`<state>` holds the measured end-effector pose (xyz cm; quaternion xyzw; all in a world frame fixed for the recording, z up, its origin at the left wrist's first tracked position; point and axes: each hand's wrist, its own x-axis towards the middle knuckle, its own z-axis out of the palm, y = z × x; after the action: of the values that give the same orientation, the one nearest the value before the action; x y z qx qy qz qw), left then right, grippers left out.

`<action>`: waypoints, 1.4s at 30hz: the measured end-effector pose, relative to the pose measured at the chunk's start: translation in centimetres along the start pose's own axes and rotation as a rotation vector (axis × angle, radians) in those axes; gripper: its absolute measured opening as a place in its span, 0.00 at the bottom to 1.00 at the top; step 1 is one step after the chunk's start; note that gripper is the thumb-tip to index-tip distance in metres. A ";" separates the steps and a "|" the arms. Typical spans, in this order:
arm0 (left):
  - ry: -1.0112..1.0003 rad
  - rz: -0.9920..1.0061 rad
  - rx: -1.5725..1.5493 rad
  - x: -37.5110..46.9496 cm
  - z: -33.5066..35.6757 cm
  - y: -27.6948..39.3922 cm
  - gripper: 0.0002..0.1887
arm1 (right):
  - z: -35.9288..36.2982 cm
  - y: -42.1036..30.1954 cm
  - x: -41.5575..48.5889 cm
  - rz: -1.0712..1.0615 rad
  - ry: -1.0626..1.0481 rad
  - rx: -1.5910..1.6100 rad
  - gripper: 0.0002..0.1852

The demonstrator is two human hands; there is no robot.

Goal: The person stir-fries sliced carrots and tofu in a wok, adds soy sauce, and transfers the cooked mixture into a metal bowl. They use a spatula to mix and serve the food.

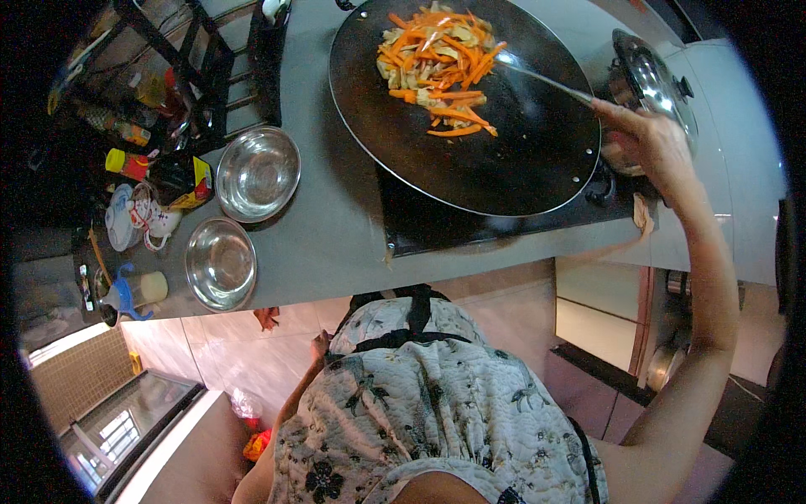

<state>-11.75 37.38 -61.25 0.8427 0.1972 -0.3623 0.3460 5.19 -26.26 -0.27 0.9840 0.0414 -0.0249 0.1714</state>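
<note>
My right hand (661,142) is closed round the handle of a metal spatula (548,79), at the right of a large black wok (516,164). The spatula's far end reaches the heap of orange carrot strips and pale sliced vegetable (441,57) in the wok's upper left part; its blade is largely hidden by the food. A few strips lie apart below the heap. The wok stands on a black cooktop (428,227). My left hand (321,346) hangs low beside the patterned clothing, away from the counter; its fingers look curled, but whether they hold anything cannot be told.
Two steel bowls (258,173) stand left of the wok, near a teapot (157,220), a yellow-capped bottle (129,164) and a black rack (267,75). A lidded steel pot (655,82) stands close behind my right hand. The counter's edge (302,302) runs below.
</note>
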 end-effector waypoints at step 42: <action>-0.108 0.117 -0.337 -4.9 -3.3 6.4 0.25 | -9.4 4.4 -7.3 0.450 -0.392 0.506 0.22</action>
<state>-9.68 35.05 -53.15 0.7623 0.1869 -0.3482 0.5126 -1.39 -27.78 10.49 0.9563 -0.2166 -0.1835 -0.0708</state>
